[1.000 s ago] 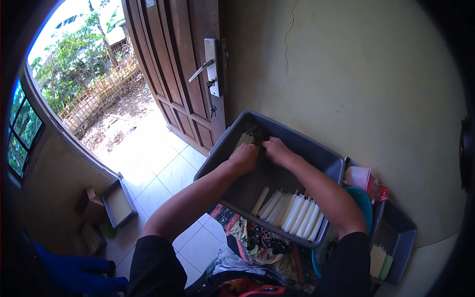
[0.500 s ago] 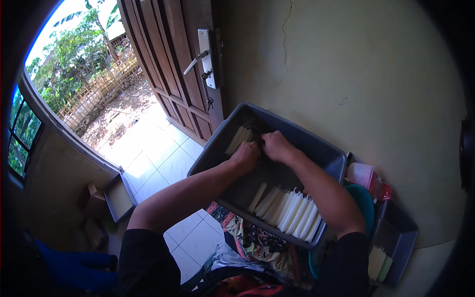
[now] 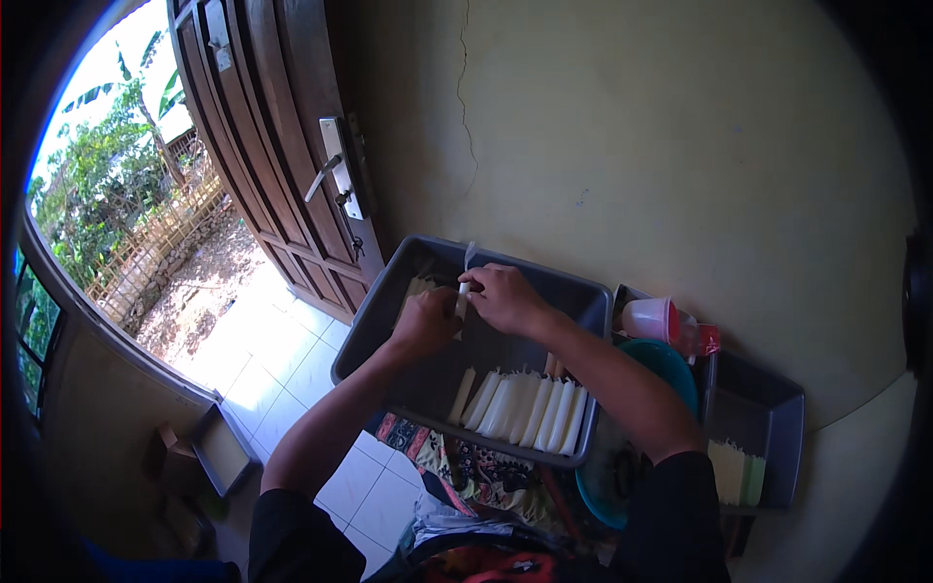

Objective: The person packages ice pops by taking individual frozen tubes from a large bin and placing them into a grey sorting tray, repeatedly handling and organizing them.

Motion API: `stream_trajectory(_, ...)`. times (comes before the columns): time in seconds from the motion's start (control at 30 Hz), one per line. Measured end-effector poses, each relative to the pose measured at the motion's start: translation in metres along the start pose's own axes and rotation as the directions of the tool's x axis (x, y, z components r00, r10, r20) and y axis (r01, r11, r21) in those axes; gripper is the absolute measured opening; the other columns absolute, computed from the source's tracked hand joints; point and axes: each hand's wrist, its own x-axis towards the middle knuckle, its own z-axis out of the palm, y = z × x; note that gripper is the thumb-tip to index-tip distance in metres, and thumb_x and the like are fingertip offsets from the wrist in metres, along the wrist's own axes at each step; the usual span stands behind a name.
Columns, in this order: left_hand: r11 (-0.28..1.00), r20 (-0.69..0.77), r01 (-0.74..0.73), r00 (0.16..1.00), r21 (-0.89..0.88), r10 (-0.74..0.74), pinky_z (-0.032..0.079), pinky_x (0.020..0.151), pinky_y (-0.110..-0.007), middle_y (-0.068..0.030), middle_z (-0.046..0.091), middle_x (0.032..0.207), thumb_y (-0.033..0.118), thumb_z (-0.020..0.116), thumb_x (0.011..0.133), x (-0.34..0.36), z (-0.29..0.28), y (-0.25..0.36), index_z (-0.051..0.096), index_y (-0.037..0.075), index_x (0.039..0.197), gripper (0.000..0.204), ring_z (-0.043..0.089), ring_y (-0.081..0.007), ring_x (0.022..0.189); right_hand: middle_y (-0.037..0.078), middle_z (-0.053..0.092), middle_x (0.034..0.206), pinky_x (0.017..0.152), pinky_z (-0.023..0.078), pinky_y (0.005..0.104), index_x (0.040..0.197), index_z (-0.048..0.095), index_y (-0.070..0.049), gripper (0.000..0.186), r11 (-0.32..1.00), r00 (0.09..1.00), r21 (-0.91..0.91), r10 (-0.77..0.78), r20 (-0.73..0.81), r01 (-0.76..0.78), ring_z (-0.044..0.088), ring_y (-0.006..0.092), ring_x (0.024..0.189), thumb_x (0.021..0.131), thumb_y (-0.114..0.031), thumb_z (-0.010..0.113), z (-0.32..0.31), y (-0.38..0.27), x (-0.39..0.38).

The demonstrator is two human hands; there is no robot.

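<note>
Candles [image 3: 522,408] inside the tray [image 3: 573,299]

Person is wearing a black top [image 3: 486,564] with short sleeves.
The left sleeve [image 3: 303,536] and the right sleeve [image 3: 673,520] are looking plain and loose, and they are ending near the elbows, so the forearms [image 3: 335,418], the left hand [image 3: 426,321] and the right hand [image 3: 505,296] are staying bare. At the lower edge, a red print [image 3: 471,566] is showing on the front, with some small pale marks in it.

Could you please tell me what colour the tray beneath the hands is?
The tray is grey, best seen in the head view.
</note>
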Motion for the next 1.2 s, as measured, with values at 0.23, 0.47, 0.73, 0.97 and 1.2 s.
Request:
stream_trajectory(0.23,0.961,-0.088,-0.159,0.986,-0.225,0.143,0.062,0.078,-0.041,-0.0200,0.079,0.102,0.005,0.080,0.087,-0.045,-0.002,0.109,0.071,-0.001,0.136,0.050,0.081,-0.0302,0.084,0.019,0.068,0.129,0.091,0.066,0.0365,0.138,0.072,0.001,0.037,0.979,0.980,0.202,0.057,-0.193,-0.017,0.081,0.0277,0.104,0.101,0.000,0.070,-0.096,-0.066,-0.102)
stream_trajectory(0.47,0.904,0.023,-0.179,0.979,-0.388,0.204,0.065,0.083,-0.036,-0.0149,0.081,0.111,0.003,0.079,0.091,-0.078,0.048,0.178,0.066,0.003,0.150,0.061,0.082,-0.0221,0.086,0.020,0.068,0.128,0.090,0.063,0.0429,0.143,0.070,0.000,0.044,0.993,0.921,0.019,0.117,-0.370,-0.118,0.076,0.0361,0.104,0.099,-0.001,0.072,-0.122,-0.080,-0.212)
stream_trajectory(0.73,0.858,0.076,-0.288,0.933,-0.425,0.351,0.062,0.081,-0.038,-0.0147,0.078,0.106,-0.001,0.078,0.088,-0.098,0.106,0.212,0.064,0.009,0.156,0.070,0.076,-0.0240,0.085,0.017,0.068,0.139,0.095,0.063,0.0412,0.147,0.068,-0.002,0.051,0.971,0.850,0.016,0.216,-0.481,-0.238,0.077,0.0339,0.111,0.096,0.004,0.073,-0.120,-0.077,-0.304)
stream_trajectory(0.97,0.865,0.066,-0.358,0.912,-0.351,0.404,0.062,0.082,-0.038,-0.0149,0.077,0.106,0.000,0.078,0.089,-0.100,0.119,0.218,0.066,0.014,0.156,0.069,0.075,-0.0244,0.085,0.018,0.069,0.138,0.093,0.064,0.0421,0.145,0.068,-0.001,0.051,0.954,0.810,0.132,0.300,-0.503,-0.270,0.078,0.0338,0.109,0.095,0.005,0.074,-0.106,-0.071,-0.336)
stream_trajectory(1.2,0.862,0.019,-0.386,0.910,-0.328,0.415,0.060,0.081,-0.039,-0.0139,0.074,0.102,0.000,0.078,0.089,-0.100,0.127,0.213,0.069,0.014,0.153,0.066,0.070,-0.0236,0.081,0.022,0.074,0.118,0.088,0.063,0.0538,0.135,0.073,-0.005,0.042,0.717,0.714,-0.150,0.605,-0.352,-0.681,0.077,0.0433,0.100,0.094,-0.012,0.080,-0.084,-0.065,-0.366)
